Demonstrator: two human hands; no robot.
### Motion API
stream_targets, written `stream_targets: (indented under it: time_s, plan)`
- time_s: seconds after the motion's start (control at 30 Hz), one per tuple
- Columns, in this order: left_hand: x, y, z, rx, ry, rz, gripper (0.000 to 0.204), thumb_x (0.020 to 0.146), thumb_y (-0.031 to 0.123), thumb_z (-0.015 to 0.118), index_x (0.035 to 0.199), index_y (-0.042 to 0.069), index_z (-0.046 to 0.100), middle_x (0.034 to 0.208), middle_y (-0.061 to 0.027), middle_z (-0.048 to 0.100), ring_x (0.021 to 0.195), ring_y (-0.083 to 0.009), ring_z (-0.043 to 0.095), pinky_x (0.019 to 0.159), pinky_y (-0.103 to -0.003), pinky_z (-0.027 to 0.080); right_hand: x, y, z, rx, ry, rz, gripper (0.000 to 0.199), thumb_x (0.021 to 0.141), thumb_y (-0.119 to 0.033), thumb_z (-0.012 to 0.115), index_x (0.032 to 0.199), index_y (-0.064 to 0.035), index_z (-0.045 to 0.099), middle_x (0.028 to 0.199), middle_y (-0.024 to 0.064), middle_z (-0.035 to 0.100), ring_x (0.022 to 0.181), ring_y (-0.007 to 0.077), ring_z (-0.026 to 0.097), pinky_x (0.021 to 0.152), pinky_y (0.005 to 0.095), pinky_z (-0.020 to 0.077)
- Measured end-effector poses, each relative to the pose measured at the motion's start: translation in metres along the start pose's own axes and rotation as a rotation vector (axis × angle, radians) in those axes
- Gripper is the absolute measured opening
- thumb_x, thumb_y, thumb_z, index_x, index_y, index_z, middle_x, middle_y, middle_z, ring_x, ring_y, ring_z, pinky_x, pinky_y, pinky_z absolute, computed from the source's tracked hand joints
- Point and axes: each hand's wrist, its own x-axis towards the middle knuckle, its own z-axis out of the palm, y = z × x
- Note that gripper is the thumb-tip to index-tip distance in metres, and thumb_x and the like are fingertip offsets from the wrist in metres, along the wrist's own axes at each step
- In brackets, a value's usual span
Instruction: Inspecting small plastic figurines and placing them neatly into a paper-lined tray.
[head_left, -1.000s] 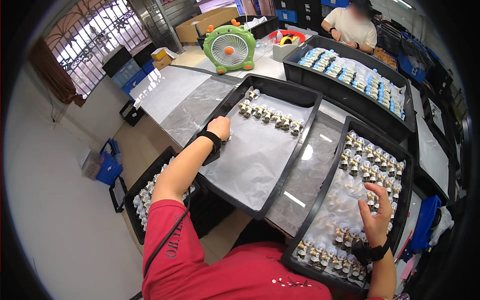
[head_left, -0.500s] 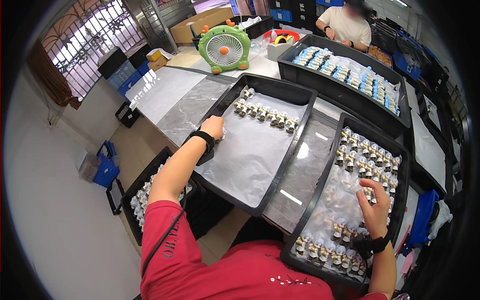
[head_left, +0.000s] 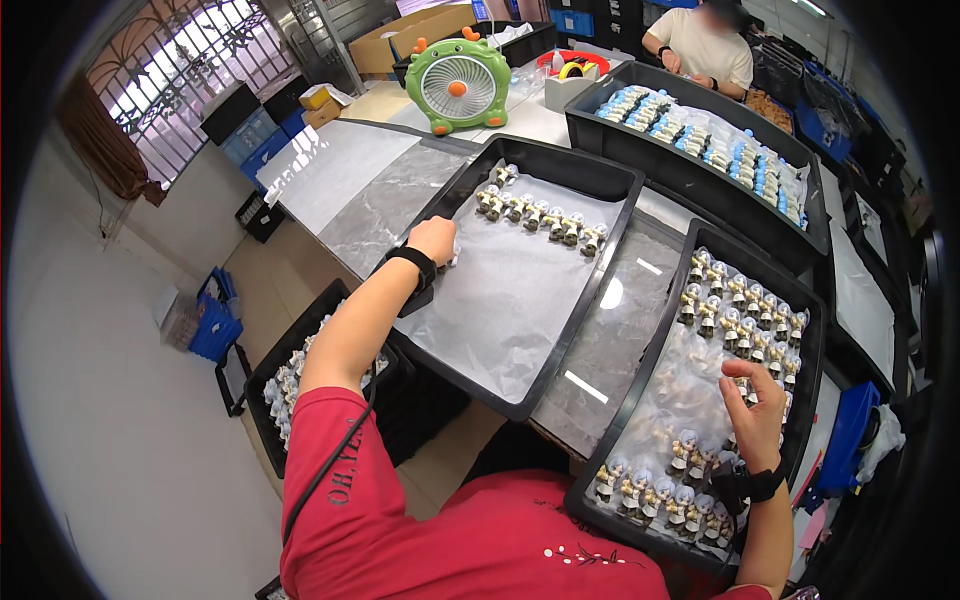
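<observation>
My left hand (head_left: 434, 240) is at the left side of the middle black tray (head_left: 470, 385), its fingers closed round a small figurine (head_left: 456, 252); only a bit of it shows past the fingers. White paper lines this tray, and a row of pale-haired figurines (head_left: 540, 216) stands across its far part. Over the right-hand black tray (head_left: 652, 365) hovers my right hand (head_left: 758, 405), thumb and forefinger apart with nothing visible between them. Below and beyond it are several similar figurines (head_left: 757, 308) in rows, some under a translucent sheet (head_left: 685, 375).
A green animal-shaped fan (head_left: 460, 85) stands beyond the middle tray. At the far right, a deep black bin (head_left: 690, 165) holds blue-and-white figures. Another black tray (head_left: 262, 400) of figurines sits low at my left. A co-worker (head_left: 700, 45) is at the back.
The view has shifted slightly. My left hand stays at the middle tray's left side with the figurine, and my right hand keeps its place above the right-hand tray.
</observation>
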Motion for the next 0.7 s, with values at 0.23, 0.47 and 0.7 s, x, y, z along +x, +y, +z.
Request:
stream_targets:
  time_s: [0.23,0.47,0.7]
  plan:
    - [0.008,0.015,-0.008,0.035,0.035,-0.002,0.02,0.069,0.013,0.067,0.084,0.001,0.068,0.086,-0.0206,0.066,0.084,-0.0343,0.065,0.074,-0.04,0.052,-0.002,0.0,0.0,-0.002,0.003,0.002,0.015,0.076,-0.004,0.064,0.091,-0.0003,0.064,0.087,0.0102,0.065,0.083,0.0225,0.062,0.075,0.0309,0.046]
    - [0.005,0.015,-0.004,0.021,-0.054,-0.043,0.019,0.069,0.01,0.067,0.086,0.0,0.068,0.088,-0.0208,0.066,0.086,-0.0345,0.065,0.076,-0.04,0.053,-0.005,0.004,-0.003,-0.019,-0.019,0.001,0.016,0.076,-0.007,0.064,0.091,-0.0011,0.064,0.085,0.0109,0.065,0.081,0.0253,0.061,0.074,0.0328,0.0449]
    - [-0.008,0.053,-0.048,-0.289,0.215,0.209,0.03,0.074,0.008,0.064,0.103,0.001,0.063,0.084,-0.0161,0.065,0.073,-0.0263,0.065,0.067,-0.036,0.051,-0.001,0.016,-0.008,-0.136,-0.186,0.008,0.018,0.074,-0.01,0.066,0.089,-0.0008,0.063,0.088,0.0151,0.065,0.082,0.0298,0.062,0.073,0.0354,0.047]
